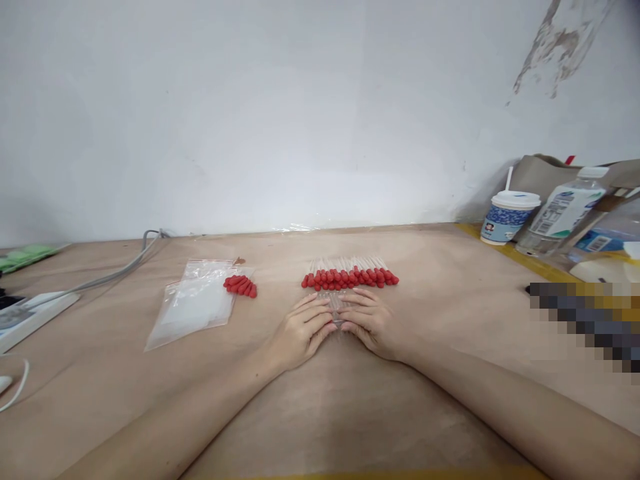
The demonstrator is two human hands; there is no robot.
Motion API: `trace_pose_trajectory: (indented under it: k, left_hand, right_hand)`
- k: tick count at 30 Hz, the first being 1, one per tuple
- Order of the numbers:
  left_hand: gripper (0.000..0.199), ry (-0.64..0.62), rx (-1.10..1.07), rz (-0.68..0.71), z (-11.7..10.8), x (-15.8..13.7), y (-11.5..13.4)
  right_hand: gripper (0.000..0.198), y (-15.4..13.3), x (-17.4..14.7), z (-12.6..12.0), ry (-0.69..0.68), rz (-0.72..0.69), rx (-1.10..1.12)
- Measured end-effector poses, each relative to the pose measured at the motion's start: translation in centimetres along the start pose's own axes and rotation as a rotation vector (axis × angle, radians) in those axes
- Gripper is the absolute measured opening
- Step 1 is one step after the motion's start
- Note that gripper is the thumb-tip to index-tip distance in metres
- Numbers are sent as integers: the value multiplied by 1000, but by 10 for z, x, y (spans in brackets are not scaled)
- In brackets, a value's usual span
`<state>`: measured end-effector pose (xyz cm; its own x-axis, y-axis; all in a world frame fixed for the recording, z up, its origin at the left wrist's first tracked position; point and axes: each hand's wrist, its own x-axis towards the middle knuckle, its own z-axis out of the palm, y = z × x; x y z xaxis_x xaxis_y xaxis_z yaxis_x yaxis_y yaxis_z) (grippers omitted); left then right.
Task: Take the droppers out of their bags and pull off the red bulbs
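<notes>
In front of me my left hand and my right hand rest on the table with their fingertips almost meeting. Between them lies a small clear plastic piece, pinched by the fingers and thumbs of both hands; its exact kind is hard to make out. Just beyond the fingertips is a row of thin white sticks with red heads, laid side by side with the heads toward me. To the left, a small cluster of red heads lies at the edge of clear zip bags.
A brown-covered table runs up to a white wall. At the right stand a blue paper cup and a leaning plastic bottle; a blurred-out dark object lies nearer. At the left are a grey cable and a power strip.
</notes>
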<state>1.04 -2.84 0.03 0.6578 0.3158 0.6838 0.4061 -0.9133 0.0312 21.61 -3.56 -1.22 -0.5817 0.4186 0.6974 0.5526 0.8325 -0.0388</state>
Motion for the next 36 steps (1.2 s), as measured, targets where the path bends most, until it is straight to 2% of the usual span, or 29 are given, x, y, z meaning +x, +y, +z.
trace_pose_trajectory:
  k: [10, 18, 23, 32, 34, 36]
  left_hand:
    - [18, -98, 21, 19, -6, 3, 4]
    - [18, -163, -102, -38, -11, -2, 2]
    - [18, -152, -121, -34, -13, -6, 2]
    - [16, -108, -111, 17, -12, -6, 3]
    - [15, -92, -119, 3, -14, -7, 1]
    - [14, -42, -110, -57, -18, -10, -5]
  right_hand:
    - [13, -1, -1, 2, 127, -153, 26]
    - [13, -8, -1, -9, 46, -185, -58]
    - [16, -8, -2, -12, 95, -241, -75]
    - [24, -6, -9, -14, 86, -264, -49]
    - [25, -5, -10, -17, 88, -245, -23]
    - [25, -2, -12, -21, 101, -164, 3]
